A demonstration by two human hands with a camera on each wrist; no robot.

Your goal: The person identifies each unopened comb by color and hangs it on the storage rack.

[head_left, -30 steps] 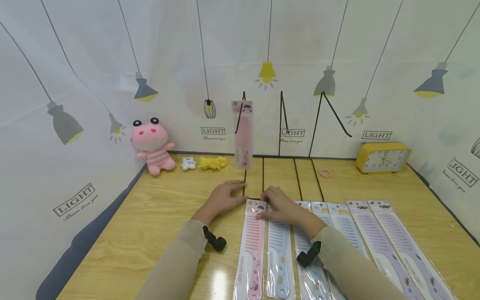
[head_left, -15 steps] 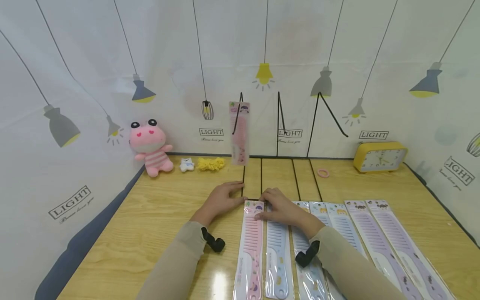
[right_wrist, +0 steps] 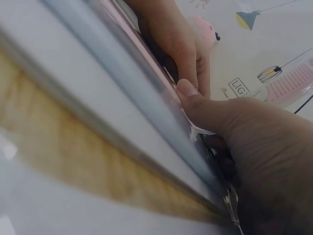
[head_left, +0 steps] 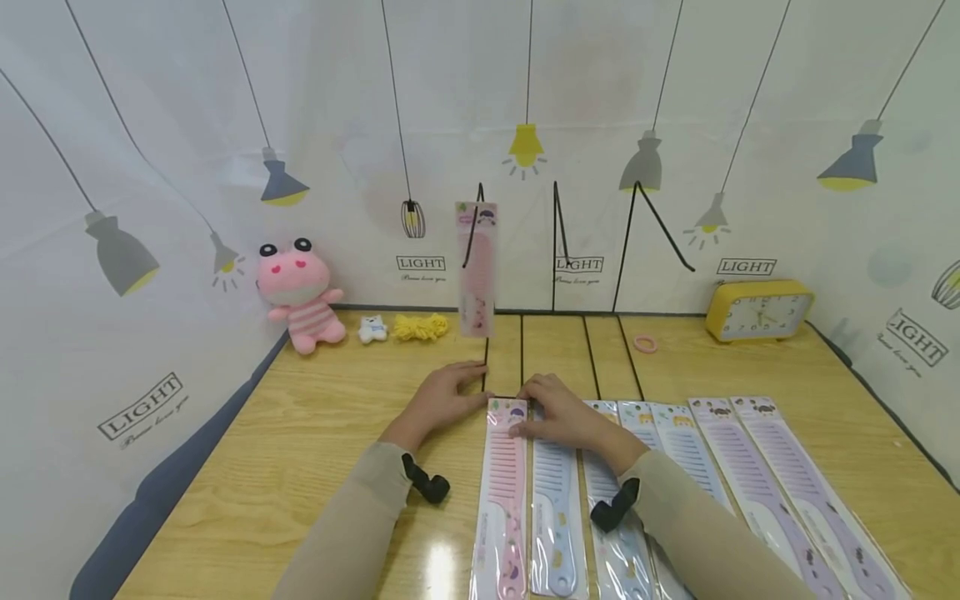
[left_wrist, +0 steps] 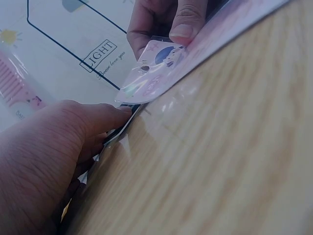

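A pink comb package (head_left: 506,483) lies on the wooden table (head_left: 300,450), leftmost in a row of packaged combs. My right hand (head_left: 555,412) pinches its printed header (left_wrist: 156,66) between thumb (right_wrist: 188,93) and fingers, with that end raised slightly off the table. Just left of the header, my left hand (head_left: 448,392) lies flat on the table. Its fingertips (left_wrist: 115,115) touch the black wire base (left_wrist: 120,133) of a rack. Another pink comb package (head_left: 477,267) hangs from the rack's left hook.
The black wire rack (head_left: 558,250) stands against the backdrop. A blue comb package (head_left: 555,508) and purple ones (head_left: 757,483) lie to the right. At the back are a pink plush frog (head_left: 300,292), yellow string (head_left: 422,327), pink hair tie (head_left: 646,342) and yellow clock (head_left: 759,311).
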